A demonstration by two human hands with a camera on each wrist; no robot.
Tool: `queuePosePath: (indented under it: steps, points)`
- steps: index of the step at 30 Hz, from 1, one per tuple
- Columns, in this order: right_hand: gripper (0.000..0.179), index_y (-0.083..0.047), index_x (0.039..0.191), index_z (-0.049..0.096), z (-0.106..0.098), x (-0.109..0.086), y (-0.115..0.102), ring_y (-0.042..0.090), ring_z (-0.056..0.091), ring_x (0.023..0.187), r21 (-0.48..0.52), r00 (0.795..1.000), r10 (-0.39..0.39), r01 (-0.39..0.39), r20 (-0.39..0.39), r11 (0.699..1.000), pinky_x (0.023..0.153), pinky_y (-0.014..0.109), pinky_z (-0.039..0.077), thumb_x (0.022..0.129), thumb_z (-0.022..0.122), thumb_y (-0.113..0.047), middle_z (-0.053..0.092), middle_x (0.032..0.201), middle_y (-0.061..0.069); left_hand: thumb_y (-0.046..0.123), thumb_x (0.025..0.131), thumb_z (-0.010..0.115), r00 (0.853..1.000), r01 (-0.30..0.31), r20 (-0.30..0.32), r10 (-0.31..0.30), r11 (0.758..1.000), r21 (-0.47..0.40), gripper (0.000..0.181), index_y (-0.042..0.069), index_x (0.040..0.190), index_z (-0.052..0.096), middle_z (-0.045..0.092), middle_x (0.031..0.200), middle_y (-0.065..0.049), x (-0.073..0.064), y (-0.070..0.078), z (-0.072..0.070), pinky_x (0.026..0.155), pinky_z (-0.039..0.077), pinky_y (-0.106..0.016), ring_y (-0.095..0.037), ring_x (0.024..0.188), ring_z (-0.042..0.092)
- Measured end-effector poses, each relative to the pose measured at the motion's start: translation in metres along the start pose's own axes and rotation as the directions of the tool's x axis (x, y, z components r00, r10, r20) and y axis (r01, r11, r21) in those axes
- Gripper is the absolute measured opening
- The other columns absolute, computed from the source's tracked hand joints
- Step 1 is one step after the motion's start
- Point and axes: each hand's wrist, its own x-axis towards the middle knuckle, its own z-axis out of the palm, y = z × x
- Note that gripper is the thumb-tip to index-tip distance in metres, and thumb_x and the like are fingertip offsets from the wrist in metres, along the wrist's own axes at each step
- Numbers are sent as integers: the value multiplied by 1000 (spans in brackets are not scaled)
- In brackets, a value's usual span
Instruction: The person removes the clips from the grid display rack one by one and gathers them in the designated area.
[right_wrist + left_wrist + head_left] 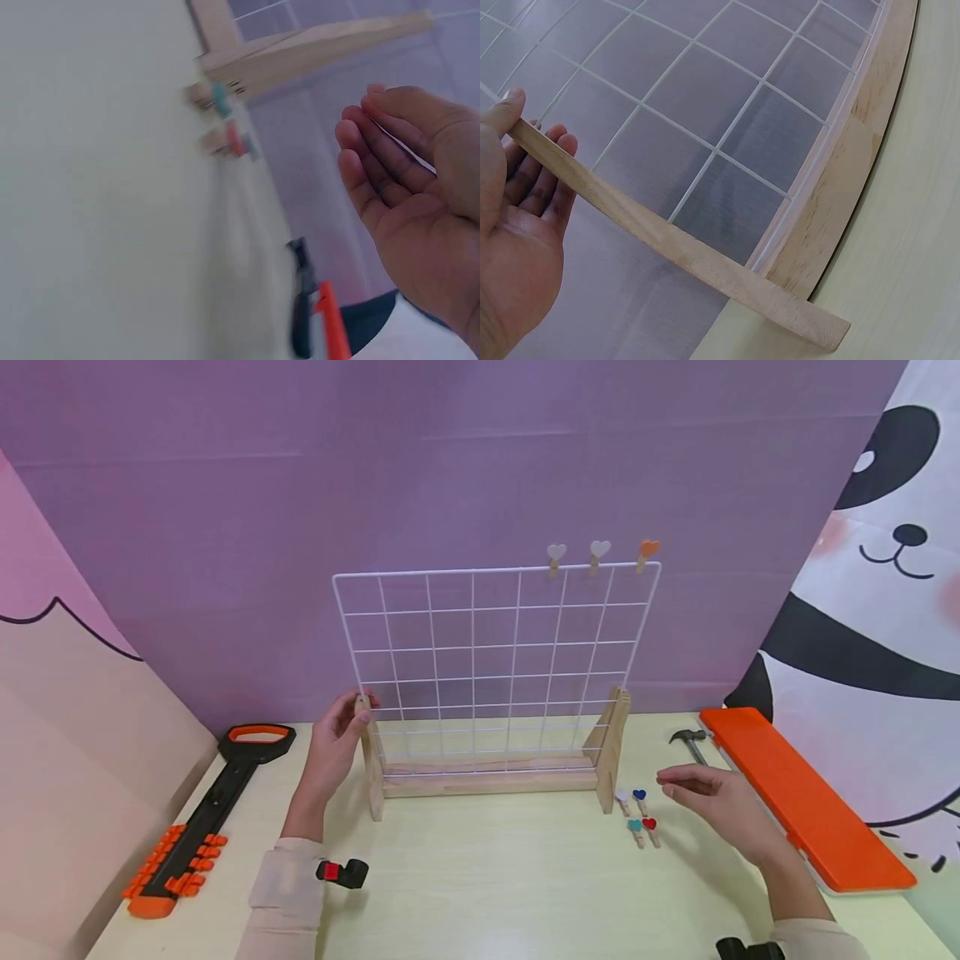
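Observation:
A white wire grid (495, 647) stands upright in a wooden stand (491, 786). My left hand (335, 745) holds the top of the stand's left upright (675, 244), thumb on one side and fingers on the other. Two white heart clothespins (556, 558) and an orange heart clothespin (648, 553) sit on the grid's top wire, toward the right. Several more lie beside the right upright, among them a blue (640, 800), a teal (636, 831) and a red heart clothespin (651, 830). Near these, my right hand (712, 806) hovers with fingers loosely bent and nothing in them.
A small hammer (688, 743) lies behind my right hand, beside a long orange case (806, 802) at the table's right side. On the left lies a black tool holder with orange clips (213, 814). A purple backdrop (465, 460) rises behind the table.

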Motion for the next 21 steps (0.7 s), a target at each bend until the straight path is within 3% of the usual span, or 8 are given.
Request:
queuePosePath:
  steps: [5, 12, 21]
  points:
    - [32, -4, 126, 71, -19, 17, -44, -5, 70, 98, 17, 993, -104, 105, -54, 994, 84, 13, 56, 101, 68, -24, 73, 109, -22, 25, 107, 56, 1000, -9, -9, 9, 1000, -3, 46, 2, 146, 51, 61, 136, -19, 0, 0, 1, 99, 47, -9, -1, 116, 60]
    - [29, -2, 127, 70, -51, 38, -111, -4, 68, 104, 11, 972, -200, 203, -126, 979, 87, 8, 53, 101, 67, -15, 74, 113, -22, 27, 107, 56, 1000, 1, -3, -1, 1000, 7, 49, 1, 148, 49, 61, 137, -19, 0, 0, 0, 101, 46, -8, 0, 118, 59]
    - [31, -11, 129, 71, -83, 56, -182, -7, 65, 105, -128, 950, -258, 238, -177, 963, 86, 4, 48, 101, 67, -23, 72, 110, -26, 28, 107, 56, 1000, 1, 3, -1, 1000, 1, 48, 2, 147, 50, 61, 138, -18, 1, -1, 0, 102, 46, -9, -8, 122, 59]
